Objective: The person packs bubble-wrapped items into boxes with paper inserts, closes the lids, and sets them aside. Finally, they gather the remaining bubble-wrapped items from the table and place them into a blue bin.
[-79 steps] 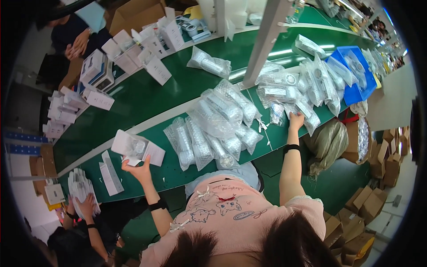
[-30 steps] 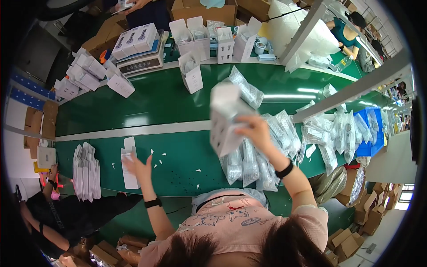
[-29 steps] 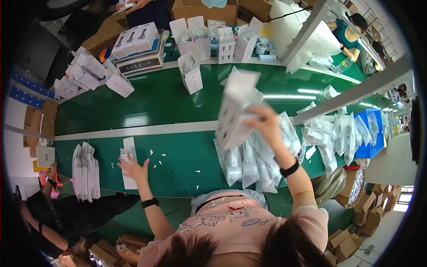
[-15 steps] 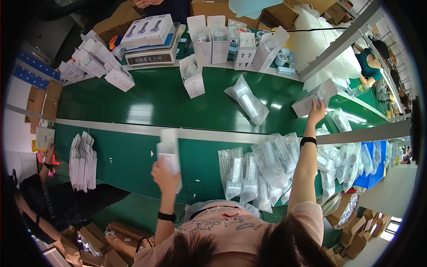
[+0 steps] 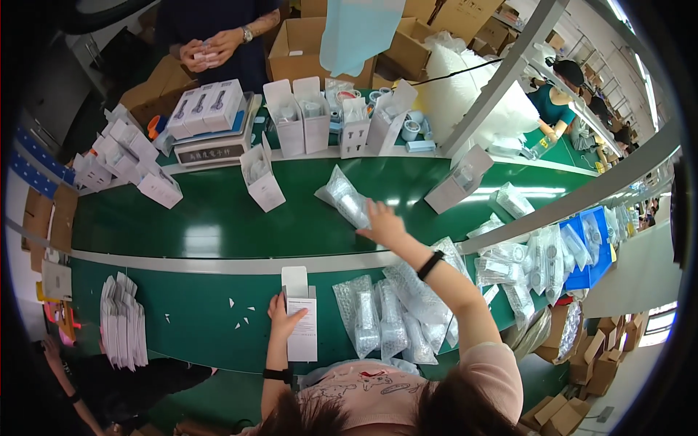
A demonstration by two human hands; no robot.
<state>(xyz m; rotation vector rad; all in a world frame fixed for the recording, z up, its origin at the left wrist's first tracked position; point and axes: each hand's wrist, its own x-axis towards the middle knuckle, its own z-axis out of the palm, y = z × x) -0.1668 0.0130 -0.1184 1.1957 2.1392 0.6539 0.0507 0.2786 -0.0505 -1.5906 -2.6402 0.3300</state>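
Observation:
My left hand grips the left edge of a flat white carton, which lies on the near green table with a printed leaflet on top. My right hand reaches across the pale dividing strip onto the darker green belt. Its fingers are spread and empty, with the tips at the edge of a bubble-wrapped packet. To the right of that hand an open white box stands alone on the belt.
Several bubble-wrapped packets lie by my right forearm, more beside a blue bin. Flat cartons are stacked at left. Open white boxes and a scale line the far side, where another person stands. A metal post slants overhead.
My left hand lowered the white carton from mid-air onto the table. My right hand let go of the white box on the belt and moved left to the bubble-wrapped packet.

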